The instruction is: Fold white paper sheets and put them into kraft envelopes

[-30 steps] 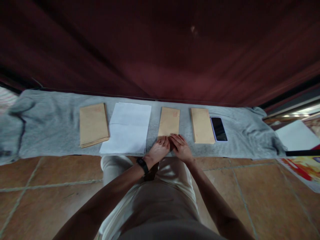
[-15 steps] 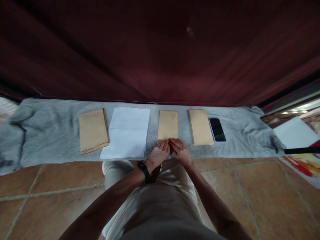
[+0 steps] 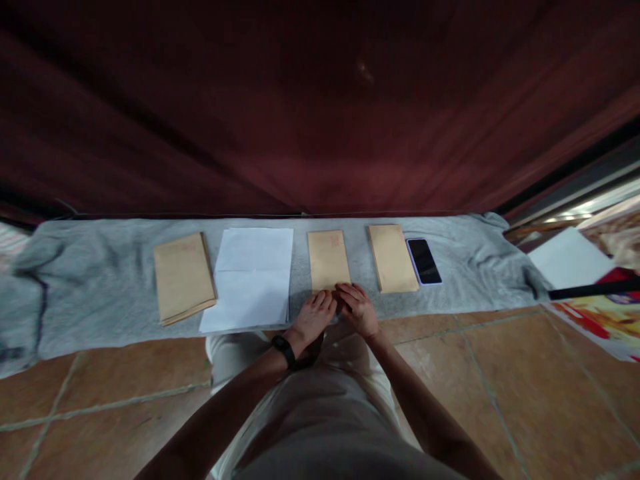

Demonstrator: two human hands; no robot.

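Observation:
A brown paper envelope (image 3: 329,257) lies on the grey cloth straight in front of me, with a small reddish print near its far right corner. At its near end, my left hand (image 3: 315,313) has its bent fingers pressed together on the paper. My right hand (image 3: 357,310) is closed on the same near edge, its fingertips almost meeting those of the left. The hands hide the envelope's near end. To the left lie a stack of white paper sheets (image 3: 255,277) and a stack of brown envelopes (image 3: 183,277). Another envelope stack (image 3: 393,260) lies to the right.
A phone (image 3: 424,261) lies beside the right envelope stack. The grey cloth (image 3: 100,280) covers a narrow bench, with a dark red curtain-like surface (image 3: 310,147) behind it. A white sheet (image 3: 570,257) and a black bar (image 3: 595,290) are at the far right, above the tiled floor.
The envelope is turned slightly, its far end further left. Both hands stay at its near edge, with the right fingers a little more bent. The whole view has shifted slightly.

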